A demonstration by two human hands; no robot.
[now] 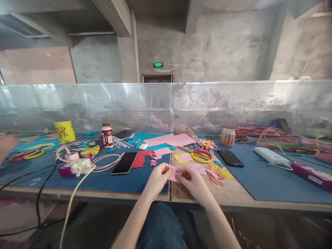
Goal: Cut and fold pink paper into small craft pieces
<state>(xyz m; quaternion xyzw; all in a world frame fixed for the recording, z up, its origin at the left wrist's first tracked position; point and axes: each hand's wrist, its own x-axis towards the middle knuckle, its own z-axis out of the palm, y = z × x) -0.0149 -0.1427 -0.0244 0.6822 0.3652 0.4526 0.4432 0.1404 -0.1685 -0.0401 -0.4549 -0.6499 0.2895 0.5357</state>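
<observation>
Both hands pinch one small piece of pink paper (173,175) above the front edge of the table. My left hand (159,177) grips its left side, and my right hand (190,180) has its fingers closed on the right side. Part of the paper is hidden behind the fingers. Just beyond lie scissors with red and yellow handles (201,157), a paper flower in several colours (206,143) and a small heap of pink cut pieces (153,162). Yellow paper scraps (220,171) lie to the right of my right hand.
A black phone (124,163) lies left of my hands, another phone (230,157) to the right. Large pink sheets (168,140), a bottle (107,135), a glass jar (227,137) and a yellow cup (64,131) stand farther back. Cables and a power strip (311,174) flank the workspace. Another person's hand (6,143) shows at far left.
</observation>
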